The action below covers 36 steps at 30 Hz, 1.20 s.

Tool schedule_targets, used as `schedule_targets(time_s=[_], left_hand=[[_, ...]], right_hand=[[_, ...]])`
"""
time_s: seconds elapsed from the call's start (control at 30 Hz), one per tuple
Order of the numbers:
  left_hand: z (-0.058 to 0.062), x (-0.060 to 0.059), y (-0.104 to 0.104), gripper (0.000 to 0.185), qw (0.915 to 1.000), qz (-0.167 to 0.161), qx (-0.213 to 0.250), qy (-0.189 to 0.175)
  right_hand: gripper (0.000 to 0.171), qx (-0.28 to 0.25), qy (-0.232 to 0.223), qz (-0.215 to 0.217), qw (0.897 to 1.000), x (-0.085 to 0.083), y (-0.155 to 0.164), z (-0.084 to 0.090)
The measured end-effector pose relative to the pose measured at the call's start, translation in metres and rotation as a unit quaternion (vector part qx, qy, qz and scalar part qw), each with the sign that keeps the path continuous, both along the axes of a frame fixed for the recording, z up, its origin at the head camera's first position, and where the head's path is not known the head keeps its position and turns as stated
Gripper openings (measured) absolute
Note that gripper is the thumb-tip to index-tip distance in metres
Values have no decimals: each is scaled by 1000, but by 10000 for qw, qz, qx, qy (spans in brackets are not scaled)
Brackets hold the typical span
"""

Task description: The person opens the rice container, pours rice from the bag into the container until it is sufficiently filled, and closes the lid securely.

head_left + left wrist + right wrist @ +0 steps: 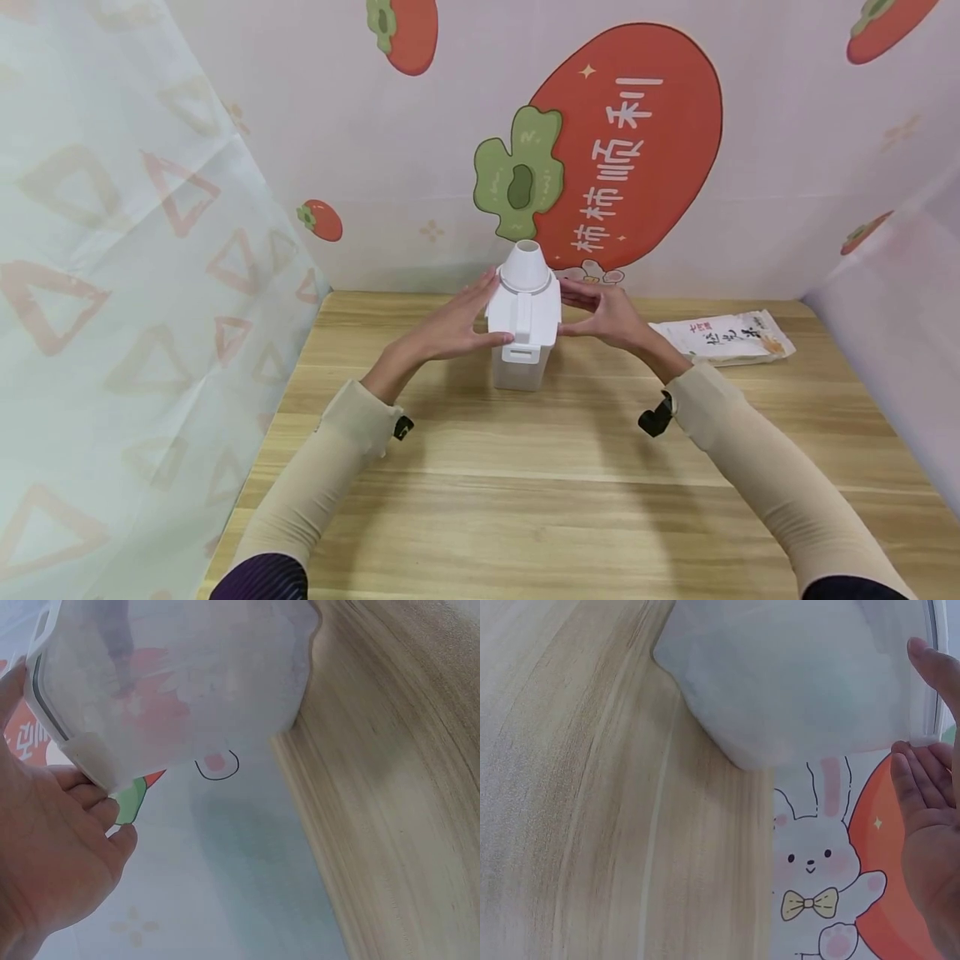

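Observation:
A translucent white storage container (517,377) stands upright on the table, near the back wall. On top is a white lid (501,315) with a cone-shaped spout piece (525,268), its round opening facing up. My left hand (459,321) holds the lid's left side, thumb at the front, fingers reaching toward the back. On the opposite side, my right hand (606,315) grips the lid's right edge between thumb and fingers. The left wrist view has the fingertips right at a lid corner of the container body (210,675). In the right wrist view, the fingers meet another lid corner.
A white printed packet (723,337) lies flat at the back right of the wood-grain table (517,492). Behind the container rises a wall covering (420,208) with persimmon drawings. Another patterned sheet (135,333) hangs along the left side.

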<state>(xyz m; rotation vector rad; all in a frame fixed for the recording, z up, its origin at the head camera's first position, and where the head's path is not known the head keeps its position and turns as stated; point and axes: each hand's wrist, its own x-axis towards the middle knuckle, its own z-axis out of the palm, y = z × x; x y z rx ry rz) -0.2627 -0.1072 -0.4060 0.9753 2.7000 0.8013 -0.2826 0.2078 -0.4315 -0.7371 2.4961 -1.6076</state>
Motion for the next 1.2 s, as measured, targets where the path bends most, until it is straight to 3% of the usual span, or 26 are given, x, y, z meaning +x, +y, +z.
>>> schedule_targets(time_s=[0.47,0.6,0.9,1.2], left_hand=[[3,-1,0,110,9999,9,34,-114],[3,-1,0,110,9999,21,9,-110],[6,-1,1,111,9997,35,76,-220],[6,1,2,111,9998,50,69,-162]], right_hand=[[84,306,464,23,9985,-2,0,3],[85,766,750,74,9942,-3,0,9],[82,2216,1822,343,9573,-7,6,34],[77,3232,1871,948,9228,-10,-2,70]])
